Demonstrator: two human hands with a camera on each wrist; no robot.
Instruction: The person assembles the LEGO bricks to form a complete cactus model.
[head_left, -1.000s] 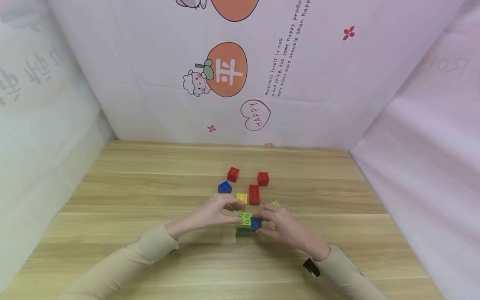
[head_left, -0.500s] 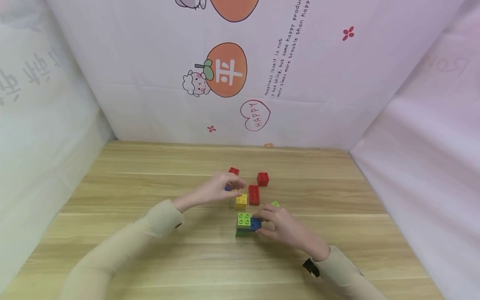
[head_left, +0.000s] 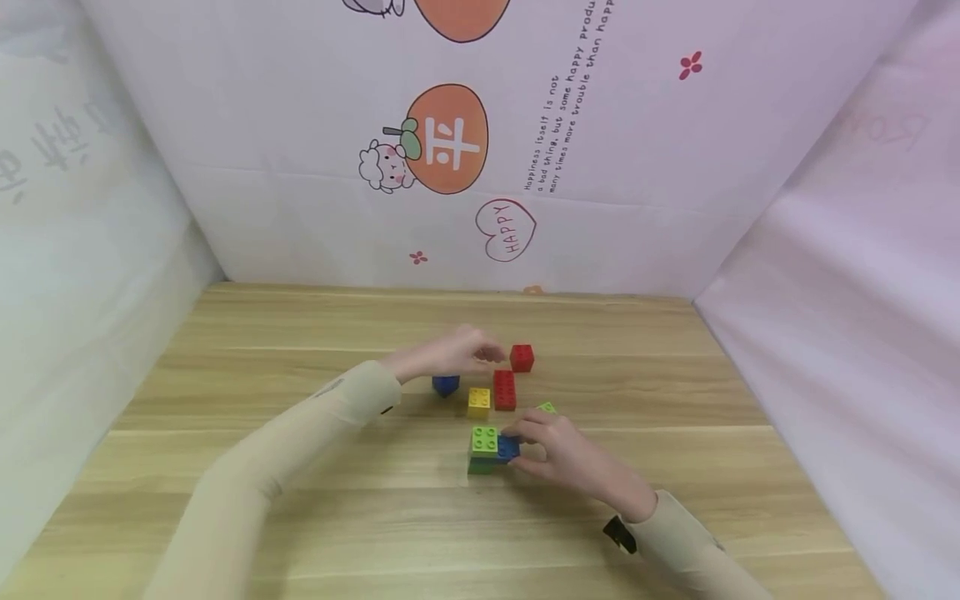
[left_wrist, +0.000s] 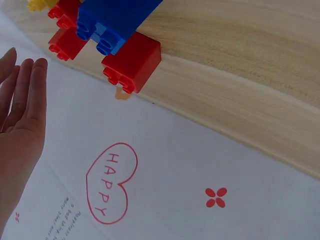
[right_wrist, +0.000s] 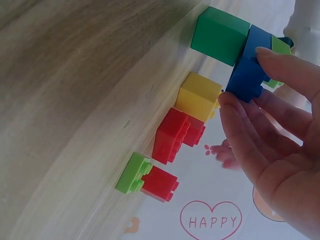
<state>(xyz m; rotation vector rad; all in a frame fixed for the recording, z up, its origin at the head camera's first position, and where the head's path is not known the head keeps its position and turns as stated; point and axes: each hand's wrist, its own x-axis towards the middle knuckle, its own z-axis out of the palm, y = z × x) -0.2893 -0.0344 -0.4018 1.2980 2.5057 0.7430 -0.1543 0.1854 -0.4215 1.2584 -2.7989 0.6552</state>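
On the table | right hand pinches long blue brick | left hand empty, fingers relaxed | pressing the overhang could lever it off dark green brick

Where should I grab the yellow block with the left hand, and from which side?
I'd pinch the yellow block by its front and back walls, bringing the left hand in from above and the left. It stands studs up with its front wall exposed, and the long red brick, close on its right, would likely crowd a side-to-side grip.
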